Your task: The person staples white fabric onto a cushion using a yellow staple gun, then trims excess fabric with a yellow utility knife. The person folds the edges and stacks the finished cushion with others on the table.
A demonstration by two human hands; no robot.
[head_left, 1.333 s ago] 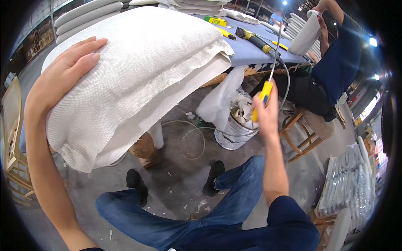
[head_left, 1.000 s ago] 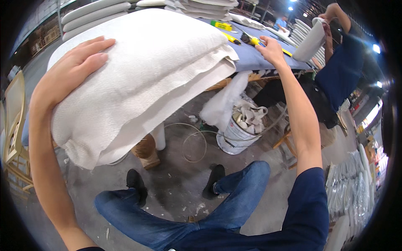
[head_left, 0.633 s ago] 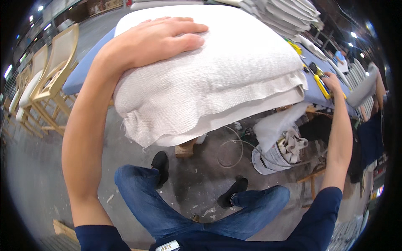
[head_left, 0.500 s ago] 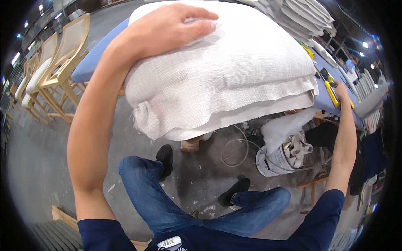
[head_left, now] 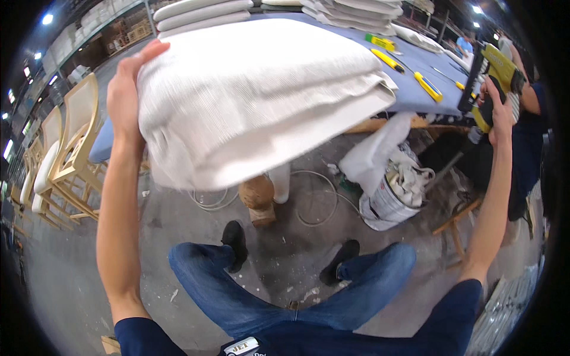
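Observation:
A thick seat cushion [head_left: 255, 71] covered in white woven fabric lies before me at the edge of a blue-covered table [head_left: 350, 44]. Its loose cloth edge hangs down toward me. At the cushion's left side, my left hand [head_left: 126, 98] grips it, fingers over the far corner and the thumb hidden. My right hand [head_left: 500, 113] is closed around the handle of a yellow-green and black air staple gun [head_left: 502, 66], raised off the table's right side. A hose fitting [head_left: 475, 135] hangs below its handle.
Yellow-handled tools [head_left: 428, 87] and a yellow-green box [head_left: 380, 42] lie right of the cushion. Stacked pads [head_left: 353, 15] stand at the back. Below are a scrap-filled bucket [head_left: 386, 204], a coiled hose [head_left: 309, 202] and a wooden post [head_left: 257, 199]. Chairs [head_left: 74, 142] line the left; a person [head_left: 531, 130] stands right.
My right hand has picked up the staple gun from the table and raised it. My left hand has slid from the cushion's top to its left side, and the cushion has turned and shifted left.

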